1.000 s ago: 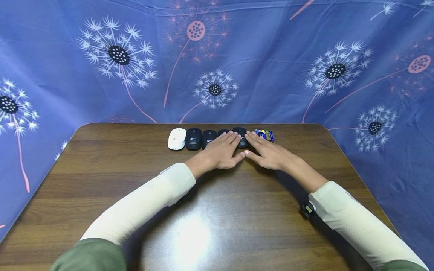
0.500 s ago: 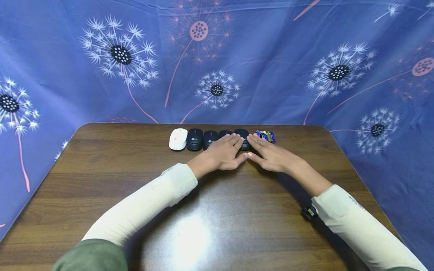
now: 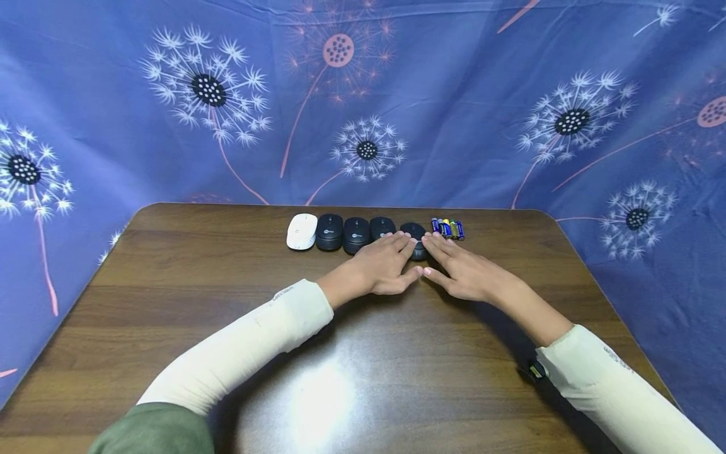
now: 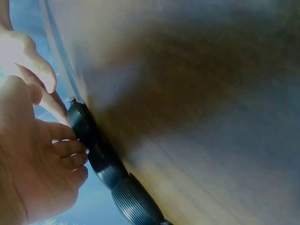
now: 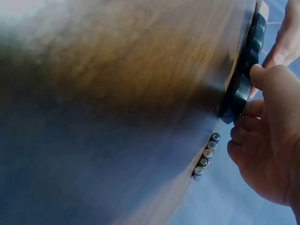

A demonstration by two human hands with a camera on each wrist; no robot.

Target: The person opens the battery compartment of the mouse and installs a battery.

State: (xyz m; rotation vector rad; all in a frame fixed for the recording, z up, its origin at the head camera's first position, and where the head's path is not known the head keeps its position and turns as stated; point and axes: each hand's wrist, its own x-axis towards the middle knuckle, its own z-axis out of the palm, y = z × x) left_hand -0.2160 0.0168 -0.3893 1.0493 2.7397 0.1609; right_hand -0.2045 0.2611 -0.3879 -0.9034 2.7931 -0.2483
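A black computer mouse [image 3: 413, 229] sits at the right end of a row of mice near the table's far edge. Its near side pokes out between my two hands. My left hand [image 3: 384, 266] reaches in from the left, fingers straight, fingertips at the mouse's left side. From the other side comes my right hand [image 3: 466, 270], also with straight fingers, its fingertips at the mouse's right side. The thumb tips almost meet in front. In the right wrist view, the mouse's ribbed side [image 5: 241, 93] shows by the right fingertips.
Left of that mouse stand three more black mice, the nearest [image 3: 382, 226] partly behind my left hand, then a white mouse [image 3: 302, 232]. Several batteries [image 3: 447, 229] lie side by side to the right. A blue dandelion-print cloth [image 3: 454, 126] hangs behind the wooden table [image 3: 227, 271].
The right-end mouse has slid a little toward me and right, out of line with the others, and both hands have come back with it. The other mice keep their places.
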